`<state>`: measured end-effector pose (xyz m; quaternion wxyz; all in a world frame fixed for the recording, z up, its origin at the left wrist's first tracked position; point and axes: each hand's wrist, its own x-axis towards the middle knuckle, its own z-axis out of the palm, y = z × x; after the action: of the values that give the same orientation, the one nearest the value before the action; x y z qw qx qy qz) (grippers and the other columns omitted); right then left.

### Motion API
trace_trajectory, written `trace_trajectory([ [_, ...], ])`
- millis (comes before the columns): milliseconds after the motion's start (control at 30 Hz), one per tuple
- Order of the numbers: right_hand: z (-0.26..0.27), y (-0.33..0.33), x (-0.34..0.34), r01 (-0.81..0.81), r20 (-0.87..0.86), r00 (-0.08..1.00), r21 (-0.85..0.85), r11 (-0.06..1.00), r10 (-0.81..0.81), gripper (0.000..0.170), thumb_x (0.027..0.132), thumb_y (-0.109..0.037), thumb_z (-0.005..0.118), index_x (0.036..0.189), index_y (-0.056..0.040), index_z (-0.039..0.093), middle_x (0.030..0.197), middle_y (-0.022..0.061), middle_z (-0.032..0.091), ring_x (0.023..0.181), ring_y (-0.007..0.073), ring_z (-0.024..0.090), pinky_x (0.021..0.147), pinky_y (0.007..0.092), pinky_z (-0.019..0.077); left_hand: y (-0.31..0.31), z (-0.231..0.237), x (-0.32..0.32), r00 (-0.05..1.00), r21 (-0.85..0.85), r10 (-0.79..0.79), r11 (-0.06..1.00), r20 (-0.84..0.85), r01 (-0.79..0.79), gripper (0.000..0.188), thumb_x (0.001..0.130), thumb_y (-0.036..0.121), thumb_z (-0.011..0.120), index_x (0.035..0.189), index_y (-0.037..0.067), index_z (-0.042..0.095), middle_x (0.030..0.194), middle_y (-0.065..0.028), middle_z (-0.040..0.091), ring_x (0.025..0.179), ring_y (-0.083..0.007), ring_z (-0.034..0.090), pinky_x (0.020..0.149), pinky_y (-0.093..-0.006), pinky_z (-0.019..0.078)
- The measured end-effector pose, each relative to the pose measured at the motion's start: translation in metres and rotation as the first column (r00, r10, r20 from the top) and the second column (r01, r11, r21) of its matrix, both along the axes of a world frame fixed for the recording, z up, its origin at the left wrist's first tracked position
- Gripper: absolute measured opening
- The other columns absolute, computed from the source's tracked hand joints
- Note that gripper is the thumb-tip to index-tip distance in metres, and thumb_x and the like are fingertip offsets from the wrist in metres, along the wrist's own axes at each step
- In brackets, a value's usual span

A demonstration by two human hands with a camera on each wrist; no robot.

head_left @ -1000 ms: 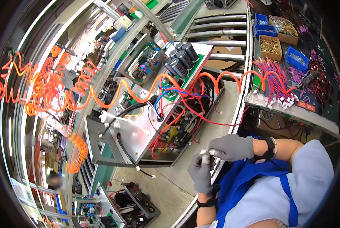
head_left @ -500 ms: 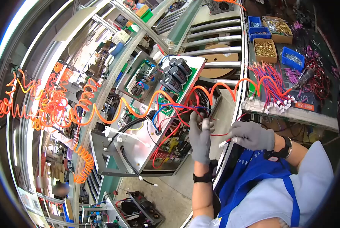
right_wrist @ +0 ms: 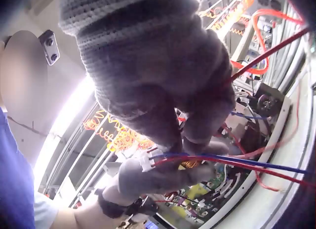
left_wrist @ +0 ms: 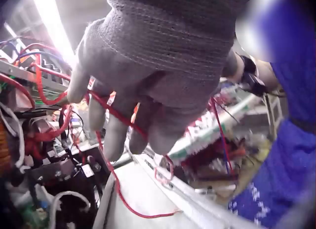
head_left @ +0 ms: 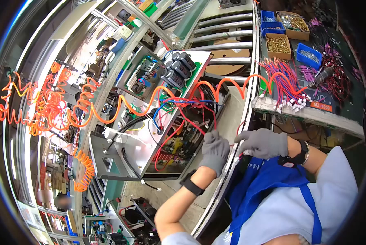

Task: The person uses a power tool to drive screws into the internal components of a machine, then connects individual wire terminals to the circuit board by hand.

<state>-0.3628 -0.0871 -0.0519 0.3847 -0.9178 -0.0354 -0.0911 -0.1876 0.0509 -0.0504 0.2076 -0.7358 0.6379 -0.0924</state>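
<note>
Left hand [head_left: 215, 152] grips a red wire [left_wrist: 121, 117], right hand [head_left: 264, 143] pinches red and blue wires [right_wrist: 247, 163], boxes [head_left: 279, 54] line the table [head_left: 338, 124], orange coils [head_left: 52, 108] hang across the room

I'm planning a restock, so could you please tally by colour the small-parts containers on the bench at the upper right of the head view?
Blue bins: 3
Brown boxes: 2
Total: 5
</note>
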Motion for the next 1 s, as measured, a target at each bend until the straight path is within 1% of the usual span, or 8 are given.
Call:
trace_trajectory([
  [233,-0.019,0.014,-0.03,-0.024,-0.18,0.984,-0.17,0.985,-0.007,0.014,0.086,-0.024,0.058,0.096,-0.0194,0.067,0.098,0.0052,0.061,0.08,0.0302,0.065,0.067,0.0429,0.0519,0.036,0.023,-0.008,0.861,-0.38,-0.332,0.907,-0.386,0.18,0.012,0.078,0.022,0.065,0.089,0.017,0.068,0.067,-0.0019,0.062,0.067,-0.0237,0.059,0.063,-0.0388,0.0401],
  [367,-0.003,-0.004,-0.036,-0.101,-0.148,0.988,-0.341,0.935,0.053,0.013,0.083,-0.018,0.058,0.094,-0.016,0.066,0.095,0.0063,0.059,0.076,0.0299,0.064,0.06,0.0458,0.0503,0.049,0.022,-0.017,0.963,-0.121,-0.087,0.991,-0.254,0.058,0.022,0.081,0.037,0.065,0.079,0.015,0.062,0.064,-0.0009,0.059,0.066,-0.0225,0.055,0.065,-0.0388,0.0385],
  [500,0.004,0.023,-0.011,-0.329,-0.362,0.921,-0.533,0.78,0.141,0.015,0.082,-0.017,0.057,0.093,-0.0118,0.065,0.091,0.0075,0.059,0.072,0.0299,0.064,0.057,0.0438,0.0502,0.041,0.014,-0.074,0.922,-0.184,-0.372,0.919,-0.104,0.35,0.018,0.084,0.027,0.06,0.088,0.01,0.054,0.062,-0.0047,0.055,0.073,-0.0245,0.055,0.074,-0.0367,0.0404],
  [533,0.006,0.022,-0.014,-0.372,-0.344,0.912,-0.461,0.806,0.224,0.016,0.082,-0.018,0.057,0.094,-0.0123,0.064,0.09,0.0076,0.06,0.072,0.0298,0.064,0.057,0.0438,0.0501,0.044,0.018,-0.071,0.902,-0.103,-0.252,0.968,-0.351,0.23,0.019,0.086,0.028,0.059,0.093,0.01,0.056,0.063,-0.0064,0.056,0.07,-0.0268,0.057,0.069,-0.0388,0.0422],
  [767,0.027,0.015,-0.01,-0.343,-0.263,0.934,-0.477,0.809,0.242,0.017,0.083,-0.018,0.057,0.099,-0.0167,0.061,0.087,0.0068,0.06,0.071,0.0281,0.065,0.056,0.0431,0.0495,0.071,0.001,-0.029,0.513,0.073,0.122,0.991,-0.85,-0.114,0.03,0.097,0.033,0.051,0.111,0.009,0.06,0.077,-0.0133,0.065,0.077,-0.0342,0.063,0.067,-0.0445,0.0489],
  [833,0.026,0.024,-0.003,-0.362,-0.25,0.93,-0.487,0.794,0.271,0.015,0.084,-0.019,0.056,0.096,-0.0148,0.064,0.084,0.0073,0.061,0.071,0.0286,0.066,0.052,0.0438,0.0505,0.063,-0.024,-0.036,0.161,-0.134,-0.111,0.981,-0.981,-0.142,0.037,0.1,0.035,0.047,0.116,0.005,0.06,0.084,-0.0126,0.066,0.075,-0.0257,0.064,0.07,-0.0369,0.0496],
  [900,0.026,0.019,-0.002,-0.369,-0.273,0.922,-0.414,0.832,0.274,0.016,0.084,-0.021,0.058,0.096,-0.0144,0.065,0.084,0.0076,0.061,0.073,0.0282,0.067,0.054,0.0433,0.0513,0.068,-0.027,-0.032,-0.145,0.154,0.127,0.968,-0.981,-0.197,0.04,0.101,0.036,0.046,0.116,0.002,0.06,0.087,-0.0084,0.067,0.079,-0.0181,0.063,0.071,-0.0342,0.0496],
  [1000,0.019,0.0,-0.008,-0.263,-0.337,0.937,-0.498,0.827,0.095,0.014,0.083,-0.022,0.059,0.093,-0.0143,0.066,0.085,0.0088,0.061,0.074,0.0281,0.067,0.055,0.0437,0.052,0.084,-0.025,-0.017,-0.266,0.239,0.084,0.738,-0.96,-0.631,0.029,0.099,0.028,0.05,0.112,0.005,0.063,0.08,-0.0076,0.061,0.071,-0.0167,0.057,0.068,-0.0311,0.0477],
])
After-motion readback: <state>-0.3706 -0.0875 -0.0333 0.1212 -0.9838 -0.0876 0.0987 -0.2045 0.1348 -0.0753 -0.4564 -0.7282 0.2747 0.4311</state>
